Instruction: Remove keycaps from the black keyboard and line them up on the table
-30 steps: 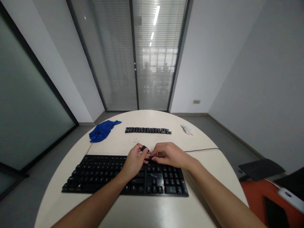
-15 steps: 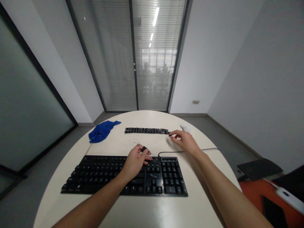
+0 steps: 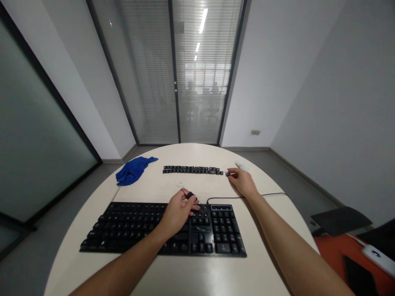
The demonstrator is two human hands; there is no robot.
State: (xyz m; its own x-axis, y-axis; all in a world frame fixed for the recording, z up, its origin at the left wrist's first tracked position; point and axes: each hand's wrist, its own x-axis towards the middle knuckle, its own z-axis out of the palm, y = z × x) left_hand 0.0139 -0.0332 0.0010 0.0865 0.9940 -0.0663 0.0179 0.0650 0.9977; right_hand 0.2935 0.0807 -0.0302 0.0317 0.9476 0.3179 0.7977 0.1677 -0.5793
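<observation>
My left hand (image 3: 179,209) is closed on a keycap puller (image 3: 191,196) with a dark handle and thin wire loops at its ends. It is over the upper right part of a black keyboard (image 3: 138,224); bare spots without caps show near the puller's lower loop. Past the keyboard, my right hand (image 3: 243,182) pinches a small black keycap (image 3: 227,174) close to the table surface. Just left of these fingers ends a double row of loose keycaps (image 3: 194,169), with one small cap at its right end.
A crumpled blue cloth (image 3: 134,170) lies at the far left of the round white table (image 3: 185,275). Something white and crumpled (image 3: 243,166) is behind my right hand. The keyboard's cable (image 3: 240,197) passes under my right forearm. An orange chair (image 3: 330,257) stands at the right.
My right hand has shifted slightly right, away from the row's end, where a small keycap now lies apart from the fingers. My left hand keeps the puller over the keyboard.
</observation>
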